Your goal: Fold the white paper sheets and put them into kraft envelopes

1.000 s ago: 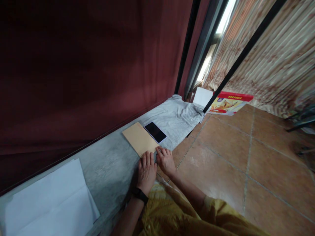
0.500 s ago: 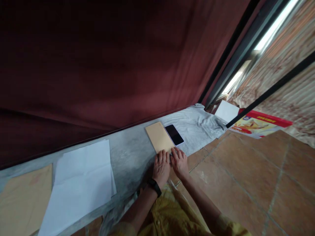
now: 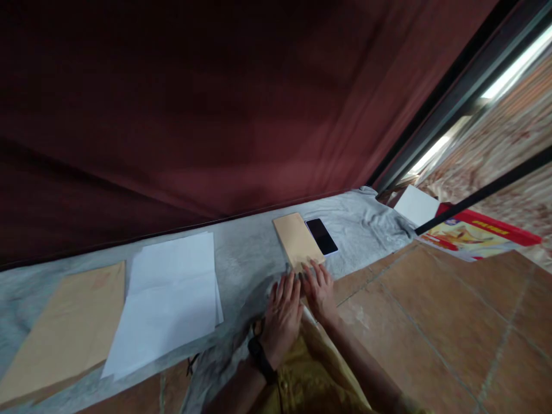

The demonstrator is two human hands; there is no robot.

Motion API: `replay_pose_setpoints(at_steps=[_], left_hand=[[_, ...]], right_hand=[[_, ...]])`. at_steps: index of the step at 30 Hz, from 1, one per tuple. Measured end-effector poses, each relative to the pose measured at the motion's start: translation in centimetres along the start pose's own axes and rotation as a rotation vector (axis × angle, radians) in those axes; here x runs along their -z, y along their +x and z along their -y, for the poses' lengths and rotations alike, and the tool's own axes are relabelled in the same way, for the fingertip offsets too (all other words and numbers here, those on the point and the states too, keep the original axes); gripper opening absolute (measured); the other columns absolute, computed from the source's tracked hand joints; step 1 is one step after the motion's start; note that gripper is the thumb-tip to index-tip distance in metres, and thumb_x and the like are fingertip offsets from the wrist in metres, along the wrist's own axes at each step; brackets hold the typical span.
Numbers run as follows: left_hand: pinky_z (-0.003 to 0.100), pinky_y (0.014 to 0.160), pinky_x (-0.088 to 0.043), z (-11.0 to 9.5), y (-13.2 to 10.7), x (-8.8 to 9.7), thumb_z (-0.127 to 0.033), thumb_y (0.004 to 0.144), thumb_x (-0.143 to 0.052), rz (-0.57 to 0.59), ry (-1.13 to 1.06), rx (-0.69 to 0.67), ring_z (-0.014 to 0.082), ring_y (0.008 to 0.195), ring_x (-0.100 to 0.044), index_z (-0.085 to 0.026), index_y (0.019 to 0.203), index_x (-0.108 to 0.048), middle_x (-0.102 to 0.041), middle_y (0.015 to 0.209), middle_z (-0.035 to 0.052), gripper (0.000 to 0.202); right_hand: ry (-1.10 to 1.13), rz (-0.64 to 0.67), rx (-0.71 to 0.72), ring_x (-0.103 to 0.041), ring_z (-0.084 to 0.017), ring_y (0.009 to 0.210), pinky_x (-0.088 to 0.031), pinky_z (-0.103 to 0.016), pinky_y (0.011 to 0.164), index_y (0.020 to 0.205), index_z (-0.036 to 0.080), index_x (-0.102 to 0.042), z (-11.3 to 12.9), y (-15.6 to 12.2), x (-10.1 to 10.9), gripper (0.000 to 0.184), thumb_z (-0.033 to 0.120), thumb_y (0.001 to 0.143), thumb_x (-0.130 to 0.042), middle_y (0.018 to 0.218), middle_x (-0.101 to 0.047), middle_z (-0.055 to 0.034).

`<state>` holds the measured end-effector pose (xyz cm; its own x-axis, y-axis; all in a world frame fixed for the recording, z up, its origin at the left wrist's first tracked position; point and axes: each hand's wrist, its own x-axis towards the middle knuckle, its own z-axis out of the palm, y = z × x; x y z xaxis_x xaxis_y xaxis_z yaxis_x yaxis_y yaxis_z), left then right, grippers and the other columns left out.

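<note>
Small brown envelope point(image 3: 297, 244): lies flat on the grey cloth point(image 3: 245, 259), at 12 o'clock from both hands, its long side running away from the person.
Left hand point(image 3: 282, 313): palm down, fingers straight and loosely spread, tips just short of the envelope's near end; a black wristwatch point(image 3: 260, 352) on the wrist.
Right hand point(image 3: 319, 290): flat, fingers close together, tips touching the envelope's near corner; it pinches nothing.
Phone point(image 3: 321, 236): dark screen up, just beside the envelope at its 3 o'clock edge.
Risk: a sideways push on the envelope would likely nudge the phone, and the loose cloth could bunch under pressing palms.
Edges: the cloth's near border meets the tiled floor point(image 3: 431, 322) at 4 o'clock, and the dark red curtain point(image 3: 215, 103) closes off 12 o'clock.
Open room: bare cloth at 10 o'clock, between the envelope and the white sheets point(image 3: 170, 299); beyond them at 9 o'clock lies a large brown envelope point(image 3: 69, 325).
</note>
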<state>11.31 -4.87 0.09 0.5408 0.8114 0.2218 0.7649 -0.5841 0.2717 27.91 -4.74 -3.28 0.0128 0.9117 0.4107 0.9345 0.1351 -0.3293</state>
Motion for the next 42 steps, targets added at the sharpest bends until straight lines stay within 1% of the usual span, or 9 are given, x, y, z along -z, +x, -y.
replay_pose_setpoints(at_steps=[4,9,13,17,22,27,32,37,42], left_hand=[[0.05,0.116,-0.041,4.9,-4.7,1.8,-0.028,0.097,-0.045,-0.064,-0.019,0.22,0.0305,0.149,-0.034,-0.018,0.148,-0.045,-0.035,0.162,0.0147,0.052],[0.054,0.117,-0.038,12.7,-10.6,4.7,-0.037,0.099,-0.044,-0.287,-0.018,0.472,0.0321,0.151,-0.028,-0.022,0.149,-0.041,-0.032,0.162,0.0157,0.052],[0.057,0.116,-0.037,18.4,-14.8,6.5,-0.044,0.095,-0.05,-0.405,0.042,0.691,0.0361,0.146,-0.035,-0.019,0.145,-0.043,-0.039,0.156,0.0174,0.057],[0.056,0.113,-0.04,21.6,-17.7,7.7,-0.044,0.092,-0.05,-0.424,0.067,0.895,0.0377,0.14,-0.041,-0.014,0.142,-0.045,-0.048,0.145,0.0209,0.059],[0.053,0.108,-0.041,22.6,-18.8,8.3,-0.041,0.091,-0.049,-0.362,0.074,1.014,0.0351,0.126,-0.051,-0.011,0.14,-0.047,-0.059,0.13,0.0202,0.058],[0.053,0.1,-0.043,22.7,-18.2,9.0,-0.042,0.089,-0.052,-0.267,0.114,1.139,0.0354,0.116,-0.055,-0.01,0.142,-0.049,-0.061,0.124,0.0205,0.062],[0.054,0.09,-0.046,21.8,-17.3,10.1,-0.041,0.092,-0.05,-0.16,0.131,1.247,0.0381,0.11,-0.056,-0.013,0.144,-0.05,-0.061,0.122,0.0217,0.059],[0.053,0.087,-0.046,21.1,-17.6,10.7,-0.034,0.094,-0.04,-0.267,0.214,1.135,0.0366,0.106,-0.057,-0.014,0.134,-0.061,-0.065,0.114,0.0202,0.049],[0.036,0.069,-0.048,22.2,-18.3,10.8,-0.033,0.08,-0.052,-0.419,-0.231,1.144,0.0224,0.071,-0.061,-0.015,0.122,-0.064,-0.064,0.074,0.0037,0.047]], right_hand=[[0.233,0.095,0.088,-0.041,-0.029,0.139,-0.044,-0.053,0.109,0.144,0.024,-0.051,4.9,-0.9,-1.9,0.047,0.018,0.099,-0.044,0.148,-0.05,-0.012],[0.495,0.123,0.071,-0.054,-0.027,0.125,-0.05,-0.05,0.104,0.136,0.023,-0.058,10.6,-1.0,-5.2,0.046,0.011,0.092,-0.05,0.133,-0.061,-0.0124],[0.69,0.26,-0.046,-0.066,-0.022,0.103,-0.057,-0.037,0.091,0.125,0.021,-0.066,13.0,0.1,-7.2,0.039,0.011,0.091,-0.049,0.116,-0.069,-0.0108],[0.78,0.395,-0.116,-0.07,-0.018,0.086,-0.058,-0.032,0.078,0.115,0.021,-0.071,14.7,1.1,-8.4,0.032,0.019,0.092,-0.048,0.1,-0.073,-0.007],[0.739,0.441,-0.087,-0.069,-0.018,0.081,-0.058,-0.032,0.076,0.11,0.023,-0.072,17.1,1.2,-9.3,0.029,0.022,0.092,-0.049,0.097,-0.074,-0.0053],[0.653,0.471,-0.045,-0.069,-0.017,0.078,-0.056,-0.028,0.075,0.104,0.024,-0.073,18.9,1.0,-9.7,0.029,0.015,0.089,-0.05,0.093,-0.074,-0.0033],[0.65,0.451,-0.097,-0.068,-0.017,0.079,-0.056,-0.029,0.078,0.099,0.024,-0.071,19.7,1.0,-10.0,0.028,0.011,0.085,-0.052,0.093,-0.073,-0.0027],[0.807,0.469,-0.188,-0.067,-0.015,0.078,-0.055,-0.026,0.072,0.094,0.023,-0.07,20.7,1.3,-10.1,0.022,0.018,0.087,-0.049,0.086,-0.071,-0.0006],[1.003,0.673,-0.48,-0.061,-0.011,0.058,-0.046,-0.018,0.051,0.079,0.021,-0.064,22.4,2.2,-9.6,0.012,0.025,0.086,-0.054,0.066,-0.06,0.0041]])
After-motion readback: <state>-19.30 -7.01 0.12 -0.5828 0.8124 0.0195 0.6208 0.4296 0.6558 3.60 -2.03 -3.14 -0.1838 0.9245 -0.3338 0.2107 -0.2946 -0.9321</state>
